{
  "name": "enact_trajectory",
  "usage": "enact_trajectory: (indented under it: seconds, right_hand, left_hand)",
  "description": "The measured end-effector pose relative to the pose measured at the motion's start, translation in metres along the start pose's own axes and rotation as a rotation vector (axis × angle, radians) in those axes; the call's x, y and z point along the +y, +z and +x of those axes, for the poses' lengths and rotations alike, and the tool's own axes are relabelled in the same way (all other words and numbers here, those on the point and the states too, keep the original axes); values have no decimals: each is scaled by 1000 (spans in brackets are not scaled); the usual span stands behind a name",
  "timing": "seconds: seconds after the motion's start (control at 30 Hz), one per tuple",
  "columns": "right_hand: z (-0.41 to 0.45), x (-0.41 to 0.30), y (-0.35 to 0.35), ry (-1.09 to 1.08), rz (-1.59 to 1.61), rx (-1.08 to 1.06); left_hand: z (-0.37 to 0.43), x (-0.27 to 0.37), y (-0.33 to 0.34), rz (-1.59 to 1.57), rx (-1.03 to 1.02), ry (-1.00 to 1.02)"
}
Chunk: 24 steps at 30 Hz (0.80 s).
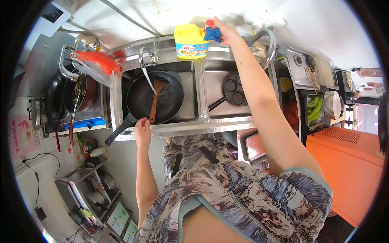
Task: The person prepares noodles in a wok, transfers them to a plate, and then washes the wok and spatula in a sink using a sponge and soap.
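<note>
My right hand is at the back of the sink, its fingers around a blue scrubber beside the red cap of a yellow plastic jug. Near the front rim of the left basin is my left hand, close to the lower end of a wooden spatula; whether it touches it is unclear. The spatula lies in a large black frying pan, under a stream from the faucet. A pan with round hollows rests in the right basin, partly behind my right arm.
Left of the sink, a red plastic bag lies near a pot on a stove. At the right are stacked white plates, a metal tray of green peppers and an orange cabinet. The metal divider separates both basins.
</note>
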State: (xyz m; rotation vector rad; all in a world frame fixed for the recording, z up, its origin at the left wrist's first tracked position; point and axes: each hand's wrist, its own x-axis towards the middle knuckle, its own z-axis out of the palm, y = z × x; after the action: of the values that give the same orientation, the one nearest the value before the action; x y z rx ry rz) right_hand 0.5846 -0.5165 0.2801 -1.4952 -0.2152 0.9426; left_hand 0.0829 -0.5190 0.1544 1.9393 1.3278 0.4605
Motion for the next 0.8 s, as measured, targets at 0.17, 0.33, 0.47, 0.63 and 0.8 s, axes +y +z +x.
enact_trajectory:
  seconds: [0.17,0.33,0.47,0.63,0.8]
  right_hand:
    - [-46,42,-4,112,83,128]
    - [-123,139,27,237,267,93]
    - [-183,234,48,290,393,271]
    - [-230,281,80,375,537,354]
    - [-226,290,112,410,546,305]
  left_hand:
    - [123,-15,7,-59,53,218]
    - [285,-24,24,-228,-301,22]
    - [341,-13,39,-231,-628,137]
    - [353,20,39,-26,-706,334]
    - [342,10,47,-111,-606,309]
